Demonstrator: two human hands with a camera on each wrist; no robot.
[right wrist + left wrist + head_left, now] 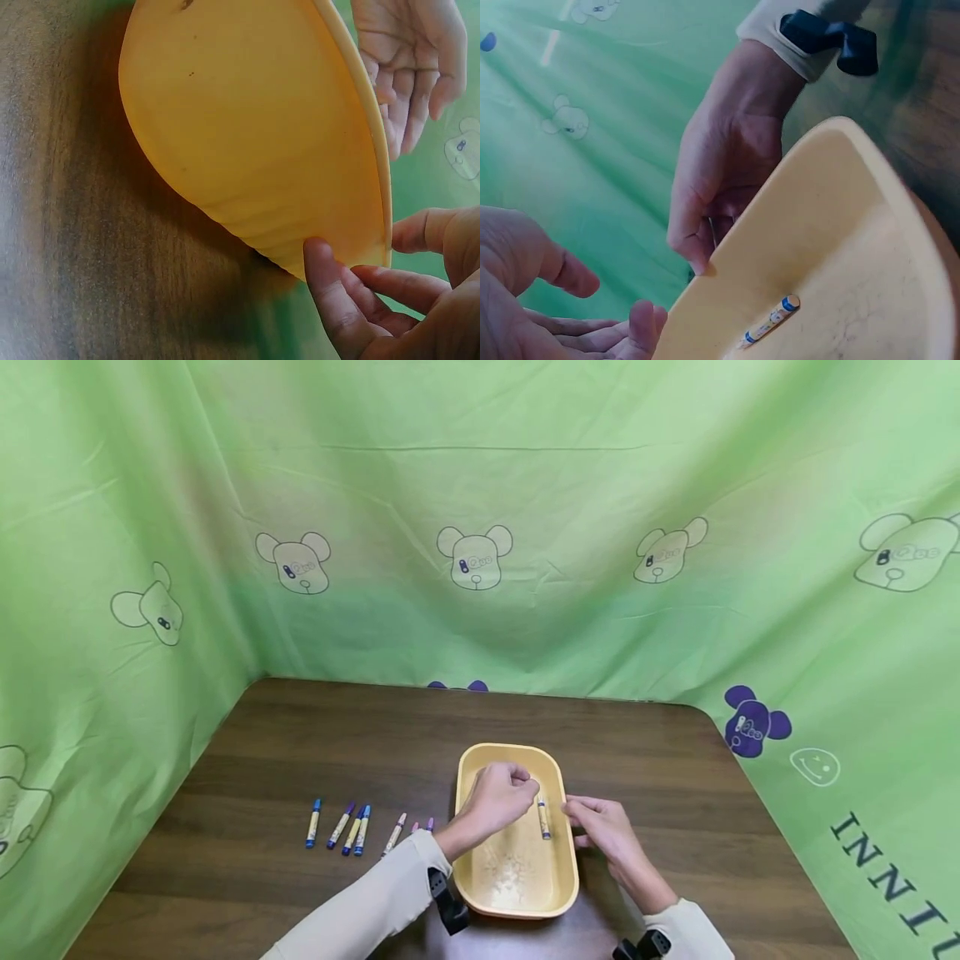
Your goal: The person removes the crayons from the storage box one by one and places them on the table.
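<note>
Yellow tray sits on the dark wood worktop, centre-front. One marker lies inside the tray near its right wall, blue cap at each end, roughly along the tray's long axis; the left wrist view shows it flat on the tray floor. Left hand hovers over the tray interior, fingers relaxed and loosely bent, nothing in it; palm empty in the left wrist view too. Right hand is at the tray's right rim, outside the wall; in the right wrist view its fingertips touch the outer wall of the tray just under the rim, thumb near the edge, fingers lightly bent, not wrapped around anything. Row of loose markers on the worktop left of the tray, well apart from both hands, partly hidden by the left sleeve. Green printed cloth backs the scene.
</note>
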